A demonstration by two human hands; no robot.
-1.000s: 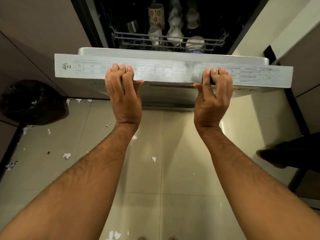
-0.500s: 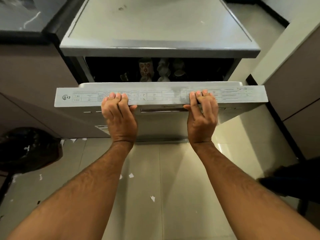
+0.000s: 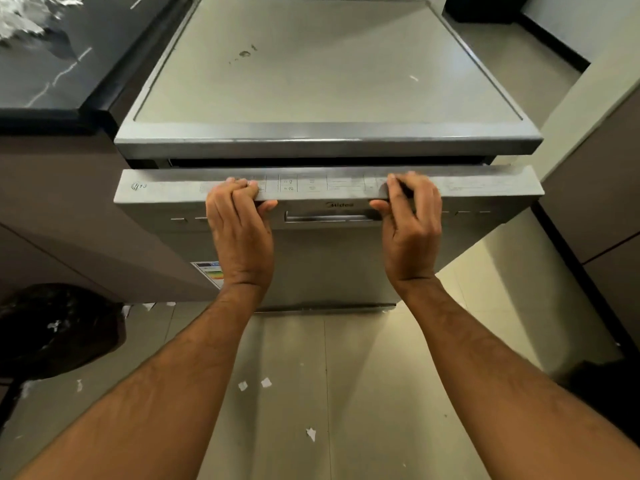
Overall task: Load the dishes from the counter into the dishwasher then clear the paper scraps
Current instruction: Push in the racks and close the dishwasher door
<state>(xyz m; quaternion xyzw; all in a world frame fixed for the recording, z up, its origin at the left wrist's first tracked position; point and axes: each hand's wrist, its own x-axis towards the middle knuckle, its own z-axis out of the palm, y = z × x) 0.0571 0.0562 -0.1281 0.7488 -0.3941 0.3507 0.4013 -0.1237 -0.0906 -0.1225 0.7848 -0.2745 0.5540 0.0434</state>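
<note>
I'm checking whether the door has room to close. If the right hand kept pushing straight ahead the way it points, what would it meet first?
The right hand grips the dishwasher door at its top edge. Straight ahead, only a narrow dark gap separates it from the dishwasher body, likely met first; depth is uncertain.

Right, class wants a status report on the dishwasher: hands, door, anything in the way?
Left hand and right hand grip the door top edge. Narrow gap left. Nothing blocking. Paper scraps on floor.

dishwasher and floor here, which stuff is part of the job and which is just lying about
Part of the job:
dishwasher door, gripped by left hand and right hand
paper scraps on the floor

Just lying about:
black bag
dark counter
</note>
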